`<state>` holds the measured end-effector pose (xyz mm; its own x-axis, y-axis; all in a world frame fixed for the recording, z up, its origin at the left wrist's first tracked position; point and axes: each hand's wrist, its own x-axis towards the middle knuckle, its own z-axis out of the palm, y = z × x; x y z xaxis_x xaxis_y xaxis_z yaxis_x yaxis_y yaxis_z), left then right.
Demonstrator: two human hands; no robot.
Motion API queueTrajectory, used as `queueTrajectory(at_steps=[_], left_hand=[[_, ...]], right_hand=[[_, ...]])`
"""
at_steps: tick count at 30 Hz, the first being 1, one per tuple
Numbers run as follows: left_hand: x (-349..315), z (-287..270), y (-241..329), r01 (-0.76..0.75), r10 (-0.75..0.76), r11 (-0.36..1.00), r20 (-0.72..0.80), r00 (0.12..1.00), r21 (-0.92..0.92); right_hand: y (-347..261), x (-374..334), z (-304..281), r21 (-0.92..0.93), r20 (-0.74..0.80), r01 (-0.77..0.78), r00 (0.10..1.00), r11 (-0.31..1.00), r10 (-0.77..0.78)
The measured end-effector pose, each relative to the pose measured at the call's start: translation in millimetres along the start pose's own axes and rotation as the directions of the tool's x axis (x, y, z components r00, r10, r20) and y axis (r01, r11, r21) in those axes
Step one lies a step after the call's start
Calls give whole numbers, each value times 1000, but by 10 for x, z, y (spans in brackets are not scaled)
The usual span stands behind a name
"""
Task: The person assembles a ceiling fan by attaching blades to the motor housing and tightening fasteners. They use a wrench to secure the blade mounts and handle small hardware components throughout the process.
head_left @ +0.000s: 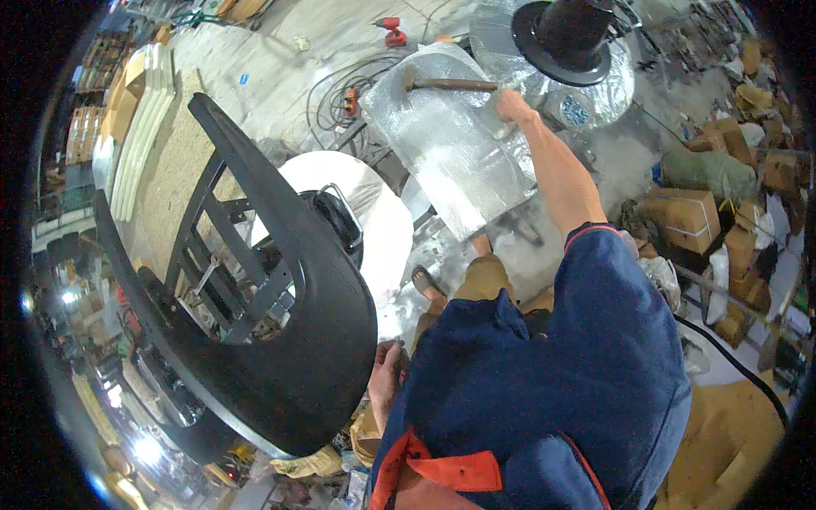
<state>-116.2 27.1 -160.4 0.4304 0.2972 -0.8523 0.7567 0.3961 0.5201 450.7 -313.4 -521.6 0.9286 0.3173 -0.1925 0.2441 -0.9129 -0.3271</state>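
My right arm reaches out to the far side, and my right hand (512, 107) is closed around the end of a hammer's wooden handle (459, 84). The hammer extends left over a surface covered in bubble wrap (459, 161). Low in the view, my left hand (388, 374) has its fingers curled, beside the right edge of a large black curved chair-like frame (331, 340); what they hold, if anything, is hidden. That frame, with slats across its opening, stands tilted near a round white-covered top (387, 212).
A black flanged cylinder (565, 42) stands at the far right beside a tub of small bluish pieces (575, 110). A red power drill (392, 32) and coiled cables (327, 98) lie on the far floor. Cardboard boxes (680, 217) crowd the right; foam-like sheets (144, 127) stand left.
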Motion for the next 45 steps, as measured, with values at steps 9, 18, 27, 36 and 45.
queueTrajectory(at_steps=[9,18,27,36,45], left_hand=[[-174,630,-54,-18,-9,993,-235,972,-113],[-33,628,-133,-16,15,1000,-218,976,-5],[-68,772,-125,-73,60,996,-251,966,-43],[-59,704,-268,-48,55,998,-194,980,39],[-77,843,-220,-50,56,998,-174,983,39]], right_hand=[[-483,85,-186,-159,368,333,894,929,-257],[-361,112,63,-139,183,84,981,987,-58],[-200,146,309,-232,223,296,943,927,-246],[-141,268,4,-163,588,357,783,920,-200],[-444,-24,-605,35,598,36,800,999,-50]])
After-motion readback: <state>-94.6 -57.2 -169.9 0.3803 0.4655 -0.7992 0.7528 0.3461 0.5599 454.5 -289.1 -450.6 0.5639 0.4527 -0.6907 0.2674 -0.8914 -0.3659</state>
